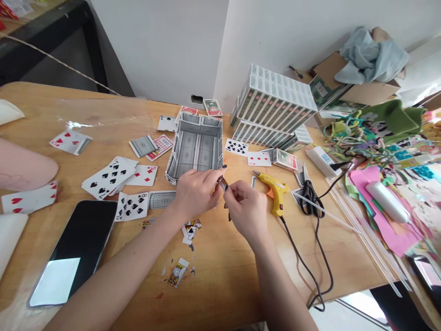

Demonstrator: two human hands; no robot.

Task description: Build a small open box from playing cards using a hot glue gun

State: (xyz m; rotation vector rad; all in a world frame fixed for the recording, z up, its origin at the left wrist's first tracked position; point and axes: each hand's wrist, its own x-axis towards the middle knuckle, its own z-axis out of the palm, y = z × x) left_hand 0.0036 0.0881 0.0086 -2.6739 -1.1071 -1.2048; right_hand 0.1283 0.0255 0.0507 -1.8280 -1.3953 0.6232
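My left hand and my right hand meet over the table, fingertips pinched together. Between them is a small cut piece of playing card, dark and yellow, mostly covered by the fingers. Just beyond my left hand stands an open box built from playing cards, its patterned grey backs facing inward. A yellow glue gun lies to the right of my right hand. Nearer to me are a cut king card piece, more face-card scraps and small dark snippets.
Loose playing cards and a phone lie at left. Black scissors, clear glue sticks and a power strip are at right. Card packs stand stacked behind. The glue gun's cord trails toward the front edge.
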